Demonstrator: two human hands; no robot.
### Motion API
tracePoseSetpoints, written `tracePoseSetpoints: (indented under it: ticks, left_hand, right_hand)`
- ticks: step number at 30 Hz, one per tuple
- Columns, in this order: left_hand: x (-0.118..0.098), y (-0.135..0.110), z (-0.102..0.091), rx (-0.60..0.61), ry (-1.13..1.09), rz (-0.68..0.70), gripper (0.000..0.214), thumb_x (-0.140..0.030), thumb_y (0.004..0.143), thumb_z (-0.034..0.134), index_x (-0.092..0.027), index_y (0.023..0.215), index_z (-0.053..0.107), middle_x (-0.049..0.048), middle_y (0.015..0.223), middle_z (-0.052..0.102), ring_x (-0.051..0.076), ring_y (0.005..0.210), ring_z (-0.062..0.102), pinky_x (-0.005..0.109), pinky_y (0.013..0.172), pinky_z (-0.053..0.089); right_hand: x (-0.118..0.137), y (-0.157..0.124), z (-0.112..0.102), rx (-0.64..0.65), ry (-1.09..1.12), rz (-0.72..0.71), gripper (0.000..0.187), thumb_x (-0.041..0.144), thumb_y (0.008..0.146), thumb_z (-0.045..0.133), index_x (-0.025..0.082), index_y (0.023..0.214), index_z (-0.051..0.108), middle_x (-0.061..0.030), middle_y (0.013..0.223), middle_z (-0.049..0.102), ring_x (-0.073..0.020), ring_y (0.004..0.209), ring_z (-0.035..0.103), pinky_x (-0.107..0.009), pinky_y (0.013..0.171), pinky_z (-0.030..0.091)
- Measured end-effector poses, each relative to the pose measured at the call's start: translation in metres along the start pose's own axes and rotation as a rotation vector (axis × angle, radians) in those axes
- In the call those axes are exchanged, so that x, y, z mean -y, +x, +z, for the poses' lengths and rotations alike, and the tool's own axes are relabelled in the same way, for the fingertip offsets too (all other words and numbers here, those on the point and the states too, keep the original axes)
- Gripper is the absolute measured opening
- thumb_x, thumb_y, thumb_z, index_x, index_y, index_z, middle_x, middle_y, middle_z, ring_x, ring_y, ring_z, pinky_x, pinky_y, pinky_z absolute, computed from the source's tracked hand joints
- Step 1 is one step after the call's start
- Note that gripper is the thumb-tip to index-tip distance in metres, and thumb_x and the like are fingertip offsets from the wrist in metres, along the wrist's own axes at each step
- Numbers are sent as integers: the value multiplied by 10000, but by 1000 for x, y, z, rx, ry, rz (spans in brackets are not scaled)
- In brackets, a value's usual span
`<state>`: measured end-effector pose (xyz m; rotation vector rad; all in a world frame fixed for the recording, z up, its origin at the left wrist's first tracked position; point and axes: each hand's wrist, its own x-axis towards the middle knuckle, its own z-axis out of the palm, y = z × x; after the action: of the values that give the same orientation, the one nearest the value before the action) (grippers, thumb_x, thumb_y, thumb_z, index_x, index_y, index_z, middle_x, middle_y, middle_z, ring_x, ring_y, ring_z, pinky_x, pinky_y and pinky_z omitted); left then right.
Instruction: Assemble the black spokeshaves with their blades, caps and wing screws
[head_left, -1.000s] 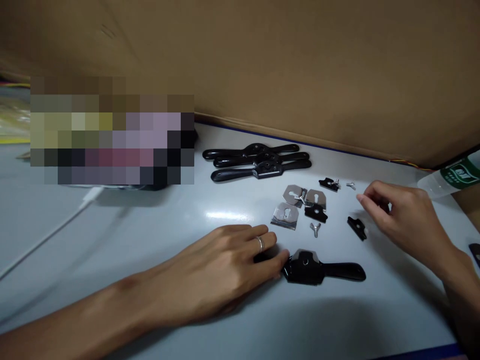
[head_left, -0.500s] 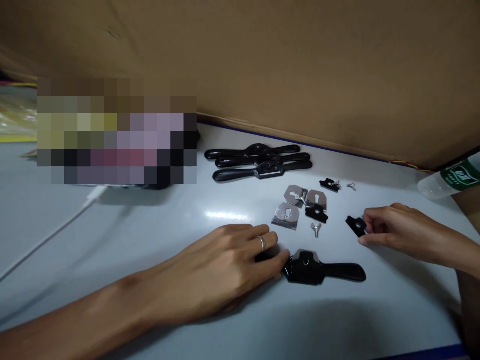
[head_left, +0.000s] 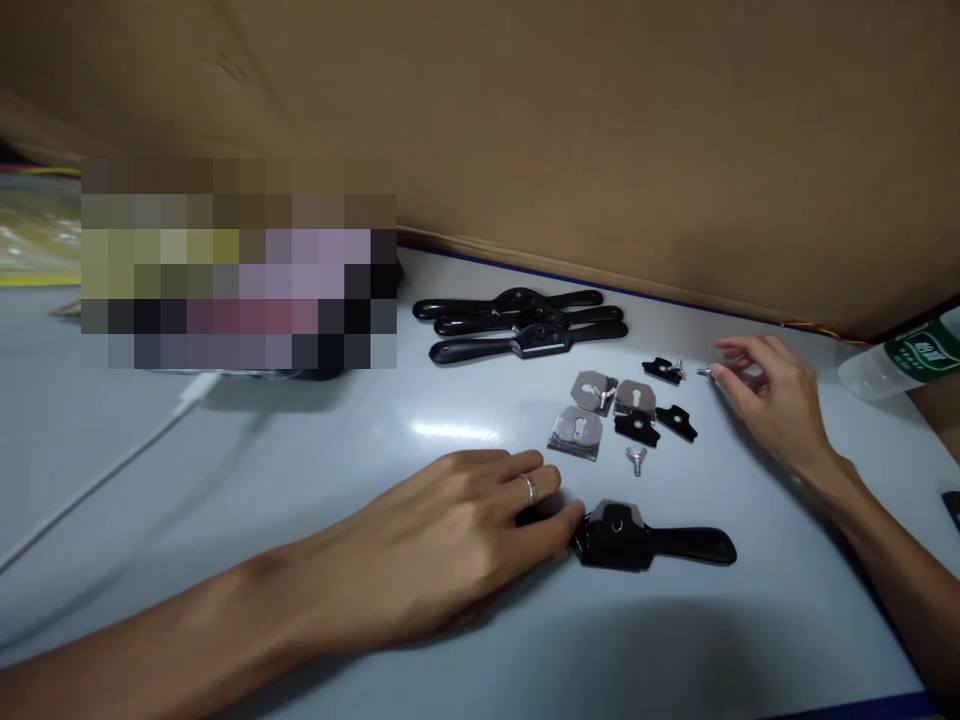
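Observation:
My left hand [head_left: 472, 530] is closed around the left handle of a black spokeshave [head_left: 615, 540], which lies on the table with a metal blade showing at its upper edge. My right hand [head_left: 776, 395] has its fingers apart, the thumb tip touching or right beside a small silver wing screw [head_left: 703, 372]. Left of that hand are a black cap plate [head_left: 678, 421] and another cap plate [head_left: 661, 369] with a wing screw [head_left: 678, 369] by it. Steel blades [head_left: 576, 432] lie in a loose group with a third cap plate [head_left: 637, 428] and more wing screws [head_left: 636, 459].
Three black spokeshave bodies [head_left: 536, 340] lie side by side farther back. A plastic bottle [head_left: 900, 358] with a green label lies at the right. A white cable [head_left: 112, 470] crosses the left side near a blurred-out area. A brown cardboard panel [head_left: 562, 130] rises behind the table.
My right hand has put the black cap plate down beside the blades and moved up to a wing screw. My left hand stays on the spokeshave.

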<state>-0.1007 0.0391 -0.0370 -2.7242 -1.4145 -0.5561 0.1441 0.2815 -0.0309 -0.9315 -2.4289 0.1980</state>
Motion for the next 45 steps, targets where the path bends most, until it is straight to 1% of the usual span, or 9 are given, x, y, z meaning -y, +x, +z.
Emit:
tracePoseSetpoints:
  ticks: [4, 8, 12, 18, 25, 30, 35, 41, 45]
  left_hand:
    - [0, 2, -1, -3, -5, 0, 273, -108, 903, 582, -125, 1173, 620, 42, 874, 637, 180, 719, 568, 330, 597, 439]
    - [0, 2, -1, 4, -7, -8, 280, -111, 900, 598, -125, 1178, 622, 39, 876, 634, 182, 720, 566, 336, 596, 436]
    - [0, 1, 1, 9, -19, -2, 302, -110, 894, 599, -126, 1195, 617, 41, 887, 632, 185, 728, 566, 342, 597, 438]
    - [-1, 0, 0, 4, -8, -7, 299, -103, 900, 584, -128, 1196, 617, 37, 873, 629, 181, 721, 566, 336, 591, 440]
    - [0, 1, 0, 3, -2, -4, 277, -115, 905, 585, -127, 1180, 619, 36, 864, 631, 178, 713, 566, 331, 591, 439]
    - [0, 1, 0, 16, -10, -7, 275, -99, 906, 569, -129, 1175, 617, 40, 863, 633, 181, 722, 576, 329, 592, 444]
    - [0, 1, 1, 1, -1, -2, 273, -100, 896, 579, -127, 1165, 618, 42, 866, 632, 189, 732, 584, 338, 585, 451]
    - [-1, 2, 0, 7, -5, -4, 285, -96, 903, 576, -123, 1183, 616, 43, 858, 627, 177, 704, 559, 331, 577, 427]
    - [-1, 1, 0, -1, -3, -2, 275, -98, 909, 579, -121, 1180, 619, 41, 869, 628, 181, 717, 561, 337, 590, 441]
  right_hand:
    - [3, -3, 9, 78, -47, -271, 426, 196, 945, 534, 202, 1367, 597, -140, 1260, 629, -301, 1157, 575, -490, 998, 478]
    - [8, -6, 14, 123, -41, -364, 342, 187, 983, 501, 209, 1289, 651, -131, 1245, 651, -293, 1149, 567, -490, 977, 495]
    - [9, -8, 11, 75, -96, -353, 237, 201, 990, 509, 200, 1086, 726, -110, 1023, 689, -275, 985, 581, -439, 862, 519]
    - [15, -10, 0, 32, -342, -291, 242, 214, 932, 529, 158, 1049, 733, -119, 933, 655, -290, 911, 589, -406, 759, 481]
    - [21, -13, -4, 189, -344, -180, 287, 204, 913, 492, 201, 1112, 699, -59, 938, 679, -206, 703, 609, -334, 614, 413]
    - [20, -13, -4, 221, -333, -195, 363, 255, 940, 474, 230, 1254, 653, -72, 973, 662, -216, 723, 615, -334, 619, 413]
    - [20, -13, -4, 262, -290, -200, 225, 201, 919, 451, 207, 992, 664, -74, 928, 665, -206, 705, 601, -328, 616, 395]
    - [23, -13, -16, 354, -412, -191, 145, 197, 857, 477, 222, 894, 615, -47, 836, 662, -205, 659, 576, -315, 565, 312]
    - [23, -12, -26, 432, -348, -157, 85, 202, 856, 497, 235, 846, 575, -7, 739, 647, -177, 591, 537, -309, 576, 320]
